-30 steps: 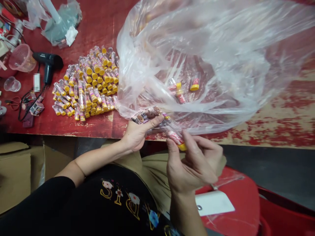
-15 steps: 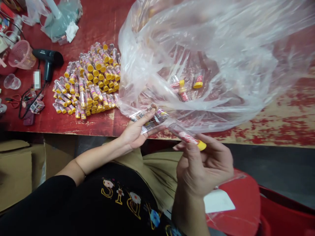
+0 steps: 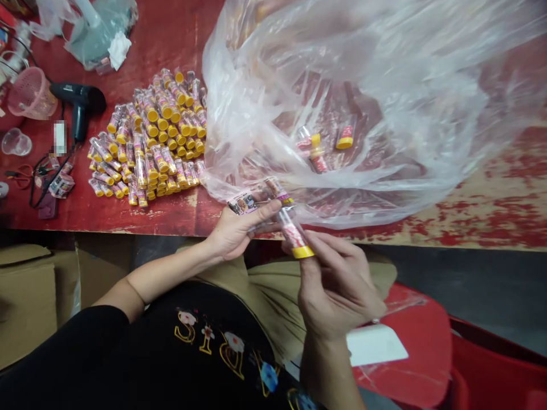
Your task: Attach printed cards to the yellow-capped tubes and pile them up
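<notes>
My left hand (image 3: 239, 229) is closed on printed plastic sleeves (image 3: 243, 203), its thumb pressing on them near the table's front edge. One sleeve (image 3: 278, 190) sticks out past the thumb. In my right hand (image 3: 337, 285) is a clear tube (image 3: 293, 232) with a yellow cap and red-and-white contents, pinched near the cap. The tube's far end meets the sleeve at my left thumb; whether it is inside cannot be made out. Behind both hands, a large clear plastic bag (image 3: 265, 114) holds several more yellow-capped tubes (image 3: 345, 135).
A pile of sleeved tubes (image 3: 162, 128) lies left of the bag on the red table (image 3: 171, 219). Farther left are a hair dryer (image 3: 79, 102), a pink basket (image 3: 32, 94), a clear cup (image 3: 17, 142) and red-handled pliers (image 3: 19, 176). A red stool (image 3: 423, 341) stands at lower right.
My right hand has moved left with the tube, bringing its end up to the sleeve in my left hand. The left hand stays in nearly the same place.
</notes>
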`<state>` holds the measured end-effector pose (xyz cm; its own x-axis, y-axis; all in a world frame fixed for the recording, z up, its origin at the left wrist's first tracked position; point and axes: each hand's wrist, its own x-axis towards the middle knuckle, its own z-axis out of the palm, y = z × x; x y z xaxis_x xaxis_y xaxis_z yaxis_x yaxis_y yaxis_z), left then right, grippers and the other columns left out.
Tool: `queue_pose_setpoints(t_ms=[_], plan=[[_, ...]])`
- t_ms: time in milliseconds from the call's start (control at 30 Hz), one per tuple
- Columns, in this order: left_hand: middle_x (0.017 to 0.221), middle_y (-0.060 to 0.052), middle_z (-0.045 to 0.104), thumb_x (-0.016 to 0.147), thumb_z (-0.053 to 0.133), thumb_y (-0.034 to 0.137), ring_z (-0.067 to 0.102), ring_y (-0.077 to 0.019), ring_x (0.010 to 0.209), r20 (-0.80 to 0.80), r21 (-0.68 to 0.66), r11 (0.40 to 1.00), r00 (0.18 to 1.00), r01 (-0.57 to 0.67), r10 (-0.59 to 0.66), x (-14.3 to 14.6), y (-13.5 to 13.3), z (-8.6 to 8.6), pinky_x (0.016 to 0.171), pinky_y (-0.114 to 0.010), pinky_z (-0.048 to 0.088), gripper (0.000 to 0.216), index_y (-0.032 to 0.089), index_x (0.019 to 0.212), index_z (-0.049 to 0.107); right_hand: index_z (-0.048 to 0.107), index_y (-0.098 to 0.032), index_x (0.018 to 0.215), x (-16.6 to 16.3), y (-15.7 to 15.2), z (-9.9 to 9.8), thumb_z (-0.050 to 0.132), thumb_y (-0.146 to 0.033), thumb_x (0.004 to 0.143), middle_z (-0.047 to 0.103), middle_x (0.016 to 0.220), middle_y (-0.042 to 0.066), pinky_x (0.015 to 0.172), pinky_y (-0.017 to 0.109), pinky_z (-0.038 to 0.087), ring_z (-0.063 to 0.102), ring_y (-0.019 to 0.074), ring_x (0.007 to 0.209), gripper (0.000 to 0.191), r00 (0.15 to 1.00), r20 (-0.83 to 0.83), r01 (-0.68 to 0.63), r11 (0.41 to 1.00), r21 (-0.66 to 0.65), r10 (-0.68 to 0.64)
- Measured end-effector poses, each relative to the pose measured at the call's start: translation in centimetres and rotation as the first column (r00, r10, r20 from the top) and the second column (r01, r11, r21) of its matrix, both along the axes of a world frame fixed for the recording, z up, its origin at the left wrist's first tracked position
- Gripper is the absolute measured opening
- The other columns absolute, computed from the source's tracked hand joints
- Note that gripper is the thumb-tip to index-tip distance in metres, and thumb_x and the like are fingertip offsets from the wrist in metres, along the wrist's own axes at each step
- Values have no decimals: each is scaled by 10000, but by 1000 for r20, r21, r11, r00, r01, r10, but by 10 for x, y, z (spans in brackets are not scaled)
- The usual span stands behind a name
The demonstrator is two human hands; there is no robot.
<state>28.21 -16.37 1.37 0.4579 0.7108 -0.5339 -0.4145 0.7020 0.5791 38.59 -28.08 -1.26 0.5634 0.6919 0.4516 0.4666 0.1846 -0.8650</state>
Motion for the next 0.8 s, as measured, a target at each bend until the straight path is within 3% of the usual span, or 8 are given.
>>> queue_pose_setpoints(t_ms=[167, 333, 433, 500, 533, 700, 733, 800], plan=[[1032, -83, 804, 687, 954, 253, 764, -286, 1111, -1, -11, 996, 996, 86, -86, -5, 4, 4, 1009, -431, 577, 437, 148, 1031, 705, 815, -272, 1184, -8, -1, -5, 757, -152, 903, 777, 1009, 53, 719, 348, 641, 756, 183, 829, 311, 972, -218, 82, 997, -14, -83], [1064, -94, 810, 642, 973, 221, 760, -298, 1137, 14, 25, 993, 993, 115, -116, -2, 2, 10, 1056, -460, 561, 545, 144, 1114, 710, 831, -265, 1151, -18, 0, -13, 803, -85, 834, 806, 974, 63, 728, 321, 620, 764, 191, 828, 366, 959, 35, 279, 959, 46, -281], [1090, -119, 810, 664, 968, 277, 759, -312, 1146, 28, 30, 990, 990, 138, -139, 1, -1, 10, 1052, -471, 567, 492, 136, 1058, 709, 835, -267, 1124, -23, 3, -15, 790, -171, 879, 793, 933, 44, 682, 314, 636, 754, 165, 749, 268, 940, -239, 251, 968, 3, -243], [1088, -132, 809, 684, 960, 319, 759, -320, 1149, 13, 18, 989, 989, 144, -144, 2, -2, 10, 1038, -469, 579, 455, 133, 1009, 700, 828, -277, 1135, -24, 5, -14, 755, -232, 926, 776, 920, 26, 644, 311, 648, 735, 139, 683, 227, 860, -480, 184, 983, -19, -170], [1080, -133, 810, 687, 959, 338, 761, -320, 1146, 7, 14, 989, 989, 146, -147, 2, -2, 10, 1027, -465, 586, 451, 135, 991, 695, 828, -280, 1134, -25, 6, -13, 747, -233, 933, 771, 924, 23, 644, 311, 651, 730, 132, 674, 222, 843, -514, 177, 984, -13, -159], [1039, -103, 814, 691, 957, 391, 766, -322, 1138, -16, 76, 989, 992, 128, -128, -1, 0, 9, 996, -456, 610, 455, 152, 979, 698, 839, -245, 1116, -20, 7, -8, 804, -92, 842, 781, 933, 56, 728, 297, 630, 741, 157, 811, 316, 948, -81, 311, 949, 39, -308], [1041, -102, 813, 695, 953, 401, 764, -324, 1142, -32, 90, 989, 993, 120, -117, -2, 1, 9, 995, -459, 612, 454, 152, 978, 701, 840, -240, 1111, -20, 7, -7, 805, -104, 845, 778, 916, 54, 716, 296, 629, 739, 158, 799, 300, 951, -95, 300, 954, 29, -296], [1053, -105, 809, 694, 948, 433, 763, -326, 1138, -60, 103, 988, 992, 116, -110, -3, 2, 9, 985, -464, 617, 462, 147, 962, 703, 840, -240, 1086, -21, 8, -7, 797, -173, 875, 770, 899, 40, 672, 299, 636, 733, 146, 732, 225, 923, -309, 237, 971, -16, -231]])
